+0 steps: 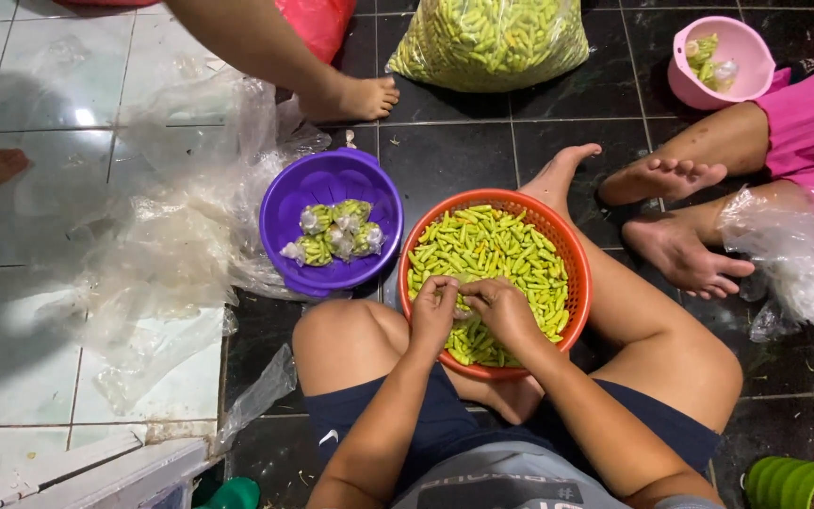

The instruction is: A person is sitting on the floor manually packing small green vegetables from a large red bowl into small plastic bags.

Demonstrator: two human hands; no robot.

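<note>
Over the orange basket [577, 283] of chillies [492, 250], left hand [433, 311] and right hand [501, 306] pinch chillies; the basket, propped on legs, could tip and spill toward the purple bowl [284, 203].

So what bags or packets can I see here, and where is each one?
Large clear plastic bag of green chillies: top centre, on dark tiles, bulging.
Small clear knotted packets of chillies: inside the round purple plastic basin, left of the orange basket.
Empty clear plastic bags: crumpled heap, left floor.
No labels, signs or screens.
</note>
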